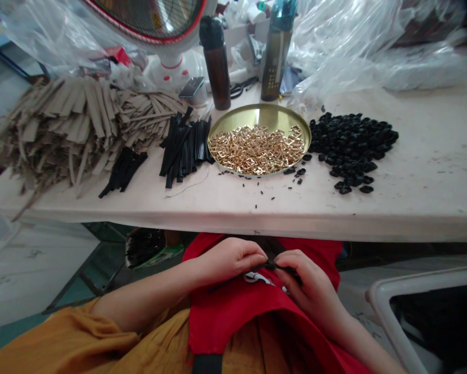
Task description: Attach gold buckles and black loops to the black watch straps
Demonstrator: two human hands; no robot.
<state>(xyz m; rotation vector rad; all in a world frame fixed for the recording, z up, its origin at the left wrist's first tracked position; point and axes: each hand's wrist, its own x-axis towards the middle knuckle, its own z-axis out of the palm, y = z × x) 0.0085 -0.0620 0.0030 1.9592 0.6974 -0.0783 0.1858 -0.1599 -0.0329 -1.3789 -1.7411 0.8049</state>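
Observation:
Over my lap, in front of the table edge, my left hand [244, 257] and my right hand [309, 275] come close together. Both are closed, fingertips pinching a thin black strip [270, 265] that runs between them; most of it is hidden by the fingers. Beneath the hands lies a red apron [233, 317] with a white print. On the table ahead, a round gold-coloured tray [252, 113] holds many small gold metal buckles [256, 150]. Left of the tray lie black strips [186, 150], and right of it is a heap of small black pieces [354, 140].
Bundled grey-beige strips [65, 119] cover the table's left side, with a smaller black bundle [122, 169] in front. Behind stand a fan [167, 57], a dark bottle [216, 67], a second bottle [274, 62], scissors [241, 88] and plastic bags [346, 47]. A white bin [381, 296] is at lower right.

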